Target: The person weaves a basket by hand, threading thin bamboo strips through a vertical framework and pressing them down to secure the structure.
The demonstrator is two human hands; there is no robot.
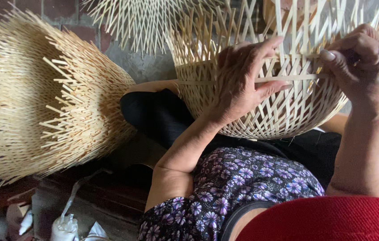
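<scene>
A half-woven bamboo basket (283,114) rests on my lap, its open lattice bowl toward me and loose strip ends standing up at its rim. My left hand (240,80) lies spread on its outer wall, thumb and fingers pinching a thin horizontal bamboo strip (301,78). My right hand (361,62) is curled at the basket's right rim, fingers closed on the same strip where it passes through the uprights.
A stack of woven bamboo baskets (33,98) with bristling strip ends lies on its side at the left. Another unfinished basket (145,20) hangs at the top. White plastic bags (67,225) sit on the floor at lower left. A brick wall (64,13) is behind.
</scene>
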